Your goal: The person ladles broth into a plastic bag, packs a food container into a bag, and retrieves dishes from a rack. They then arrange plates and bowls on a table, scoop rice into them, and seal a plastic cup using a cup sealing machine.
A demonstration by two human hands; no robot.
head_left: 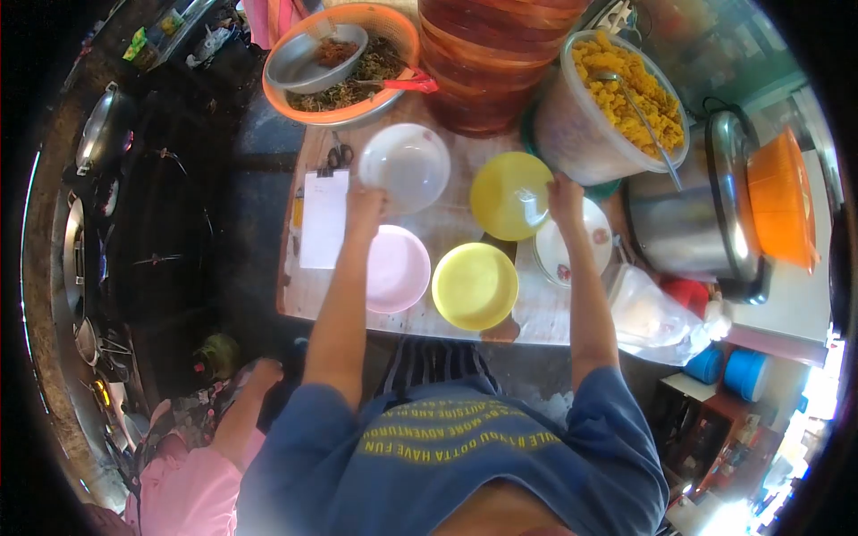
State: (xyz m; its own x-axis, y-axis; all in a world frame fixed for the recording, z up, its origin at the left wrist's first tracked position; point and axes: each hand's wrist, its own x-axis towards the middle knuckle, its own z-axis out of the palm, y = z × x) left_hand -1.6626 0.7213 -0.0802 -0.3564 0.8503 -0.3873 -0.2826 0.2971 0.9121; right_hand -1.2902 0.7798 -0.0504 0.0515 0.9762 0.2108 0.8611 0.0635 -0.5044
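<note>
My left hand (366,209) is closed at the lower left rim of a white bowl (405,168), fingers pinching its edge. My right hand (565,195) grips the right rim of a yellow-green bowl (511,196). Just below my left hand lies a pink bowl (397,270), partly behind my forearm. Beside it sits a yellow bowl (475,286) near the table's front edge. White plates (585,234) with a printed pattern lie partly under my right forearm. All the bowls look empty.
White paper (323,219) and scissors (340,154) lie at left. Behind are an orange basket (277,94), a brown wooden container (492,62) and a tub of yellow rice (585,125). A metal pot (679,219) and plastic bag (648,308) stand right. Another person (192,473) sits lower left.
</note>
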